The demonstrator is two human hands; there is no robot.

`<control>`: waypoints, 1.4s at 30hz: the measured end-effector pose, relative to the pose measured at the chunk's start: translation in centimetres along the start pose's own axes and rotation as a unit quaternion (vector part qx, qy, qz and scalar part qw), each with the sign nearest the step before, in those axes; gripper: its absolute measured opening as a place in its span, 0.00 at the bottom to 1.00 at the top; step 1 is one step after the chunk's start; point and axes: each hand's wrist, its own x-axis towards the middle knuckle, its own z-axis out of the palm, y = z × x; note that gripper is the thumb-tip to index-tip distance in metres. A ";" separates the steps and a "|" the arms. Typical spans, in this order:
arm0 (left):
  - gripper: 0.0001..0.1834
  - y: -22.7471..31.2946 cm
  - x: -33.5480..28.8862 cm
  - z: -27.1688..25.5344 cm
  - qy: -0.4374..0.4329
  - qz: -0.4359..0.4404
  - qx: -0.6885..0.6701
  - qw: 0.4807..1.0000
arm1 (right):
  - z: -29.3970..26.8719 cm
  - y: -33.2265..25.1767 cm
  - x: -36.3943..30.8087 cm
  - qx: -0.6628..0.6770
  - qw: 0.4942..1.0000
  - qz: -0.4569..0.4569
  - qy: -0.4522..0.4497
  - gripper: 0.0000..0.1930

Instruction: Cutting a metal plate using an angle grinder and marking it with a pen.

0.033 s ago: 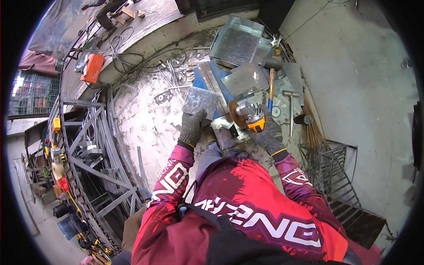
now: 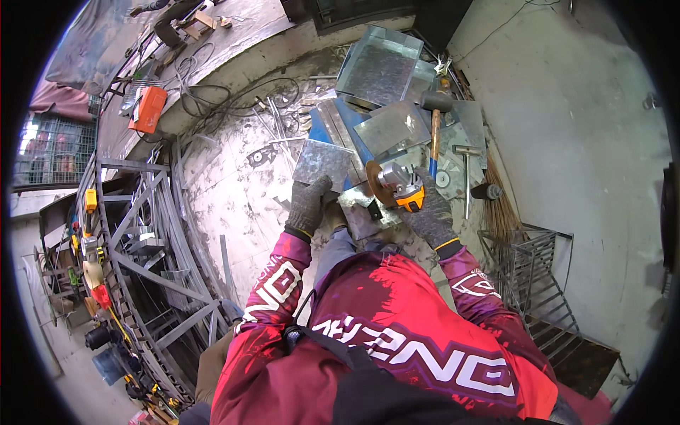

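My left hand (image 2: 308, 205), in a grey work glove, is closed on the near edge of a small galvanized metal sheet (image 2: 322, 163). My right hand (image 2: 431, 216), gloved the same way, grips an orange and silver angle grinder (image 2: 404, 189). The grinder's brown disc (image 2: 377, 185) stands on edge to the right of the sheet, apart from it. Beneath the sheet lie a blue strip (image 2: 347, 120) and long metal pieces. A shiny offcut (image 2: 361, 216) lies between my hands, near my foot. Whether the disc is spinning, I cannot tell.
Beyond my hands stand a sheet-metal box (image 2: 380, 65) and a loose plate (image 2: 393, 129). To the right are a mallet (image 2: 435, 117), a hammer (image 2: 467, 177) and a metal rack (image 2: 542, 273) by the wall. Steel bars (image 2: 185, 234) fill the left; cables (image 2: 198, 95) lie farther off.
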 end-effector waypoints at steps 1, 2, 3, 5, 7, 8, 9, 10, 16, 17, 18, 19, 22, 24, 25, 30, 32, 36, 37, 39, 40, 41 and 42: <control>0.14 -0.1 0.0 0.1 0.000 -0.001 0.000 1.000 | 0.0 -0.2 -0.1 -0.001 0.999 -0.033 0.021 0.53; 0.16 -0.2 0.0 0.1 0.002 -0.002 -0.022 1.000 | 0.0 -0.4 -0.1 -0.002 0.999 -0.032 0.021 0.53; 0.19 -0.3 0.0 0.1 0.003 -0.003 -0.044 0.999 | 0.0 -0.7 0.0 -0.008 1.000 -0.021 0.020 0.53; 0.14 -1.0 0.1 -0.3 0.025 -0.015 -0.011 1.000 | -0.4 -1.7 0.2 -0.017 1.000 -0.009 0.019 0.52; 0.10 -1.4 0.0 -0.4 0.047 -0.027 0.021 0.998 | -0.7 -2.7 0.3 -0.047 0.999 0.006 0.011 0.50; 0.10 -1.7 -0.1 -0.2 0.053 -0.032 0.017 0.998 | -0.8 -2.9 0.4 -0.048 0.999 0.007 0.011 0.50; 0.11 -1.9 -0.2 -0.1 0.061 -0.037 0.012 0.997 | -0.8 -3.1 0.4 -0.049 0.999 0.002 0.014 0.49; 0.11 -1.8 -0.4 0.2 0.061 -0.037 0.012 0.997 | -0.8 -3.2 0.5 -0.050 0.999 -0.003 0.017 0.49; 0.13 -1.4 -1.2 0.7 0.037 -0.060 0.026 0.997 | -0.4 -3.6 0.8 -0.061 0.998 0.000 -0.003 0.51; 0.13 -1.4 -1.3 0.9 0.037 -0.051 0.029 0.998 | -0.3 -3.7 0.9 -0.061 0.998 -0.001 -0.005 0.51; 0.13 -1.4 -1.4 1.0 0.036 -0.042 0.033 0.998 | -0.3 -3.9 1.0 -0.065 0.998 0.013 -0.012 0.51; 0.13 -1.5 -1.3 0.9 0.036 -0.041 0.033 0.998 | -0.4 -4.1 1.1 -0.069 0.997 0.028 -0.019 0.52; 0.13 -2.1 -0.6 0.5 0.035 -0.033 0.022 0.999 | 0.0 -3.6 1.2 -0.056 0.998 0.016 -0.028 0.52; 0.13 -1.9 0.0 0.3 0.025 -0.054 0.053 0.997 | 0.3 -3.8 1.1 -0.055 0.998 0.018 -0.032 0.51; 0.13 -2.0 0.5 -0.1 0.025 -0.054 0.052 0.997 | 0.5 -3.9 0.9 -0.053 0.998 0.017 -0.036 0.51; 0.11 -7.3 4.8 -6.2 0.073 0.228 0.325 0.915 | 1.0 -6.1 -0.4 0.004 0.997 -0.070 -0.040 0.51; 0.11 -3.3 4.3 -3.1 0.065 0.132 0.145 0.979 | -1.1 -8.5 -0.9 0.018 0.990 0.005 -0.143 0.50; 0.17 1.7 3.5 -2.2 0.004 -0.007 -0.054 0.998 | 0.4 -6.3 -1.7 0.037 0.989 0.036 -0.140 0.51; 0.15 1.8 3.4 -2.6 0.039 0.068 -0.001 0.997 | 1.1 -5.6 -1.6 0.038 0.988 0.032 -0.144 0.51; 0.12 2.8 3.4 -1.2 0.035 0.084 0.126 0.988 | 2.5 -2.4 -1.1 0.292 0.952 0.040 -0.084 0.54; 0.09 3.2 3.2 -1.1 0.038 0.101 0.254 0.961 | 3.0 -0.9 -0.7 0.293 0.952 0.041 -0.085 0.54; 0.08 3.1 2.9 -0.6 0.027 0.180 0.289 0.940 | 2.9 0.4 -0.3 0.328 0.942 0.020 -0.060 0.54; 0.08 3.1 2.8 -0.3 0.026 0.179 0.289 0.940 | 2.7 1.7 0.0 0.363 0.931 0.000 -0.034 0.53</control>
